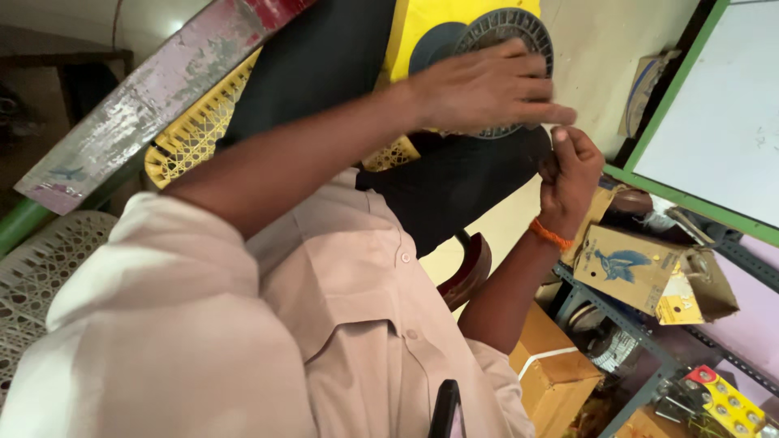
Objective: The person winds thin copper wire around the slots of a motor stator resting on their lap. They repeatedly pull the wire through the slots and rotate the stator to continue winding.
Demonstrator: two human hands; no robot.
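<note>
Pale floor (600,49) lies beyond a yellow woven chair (195,130); a metal shelf rack (649,357) holds cardboard boxes (629,268). The left hand (487,85) lies spread on a grey round grille (507,32). The right hand (572,174) is curled closed, pinching something too small to tell.

left hand (487,85) on round grille (507,40) | right hand (570,174) just beside it, right of left hand | cardboard box (629,268) on metal rack (649,357) right of right hand | woven chair (199,126) left of hands

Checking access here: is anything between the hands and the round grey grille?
Nothing visible. The left hand lies flat on the round grey grille; the right hand, fisted, sits beside its edge with nothing between.
</note>
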